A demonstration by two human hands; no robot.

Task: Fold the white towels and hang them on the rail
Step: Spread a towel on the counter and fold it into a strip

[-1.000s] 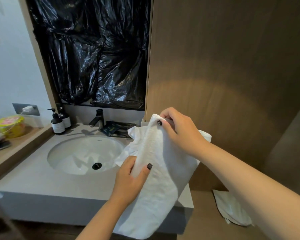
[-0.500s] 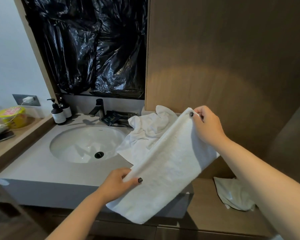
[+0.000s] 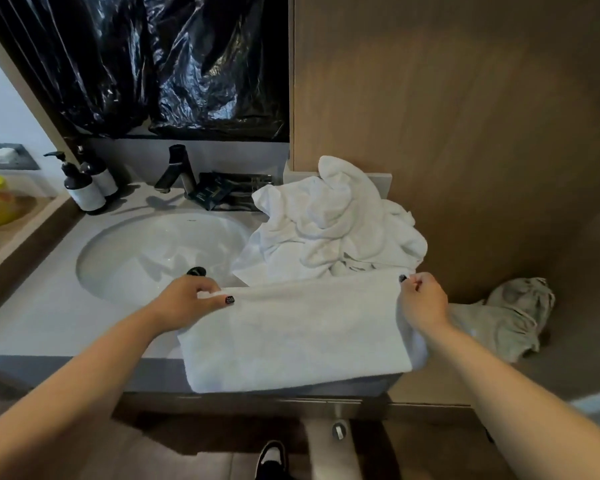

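On the grey vanity counter [image 3: 42,317], at about 6 o'clock of the scene: a folded white towel [image 3: 295,334], lying flat, its near edge overhanging the counter's front. Left hand [image 3: 187,301] at the towel's far left corner, thumb and curled fingers pinching the folded edge. Right hand [image 3: 425,301] at the far right corner, fingers curled, pinching that corner likewise. Between the two, the far edge stretched straight.

Just beyond, toward 12 o'clock of the folded towel and touching its far edge: a crumpled heap of white towels [image 3: 333,226], piled against the wooden wall panel [image 3: 465,116]. At 9 to 10 o'clock of the heap: an oval white basin [image 3: 136,254] sunk in the counter, dark drain [image 3: 196,271] near the left hand. Behind the basin, a dark faucet [image 3: 177,171]; at its 9 o'clock, two dark pump bottles [image 3: 85,183] with white labels, side by side. Above, black plastic sheeting [image 3: 153,64]. At 3 o'clock of the right hand, on a lower wooden ledge: a greyish crumpled cloth [image 3: 510,313]. At 6 o'clock, on the floor, a shoe tip [image 3: 271,459].
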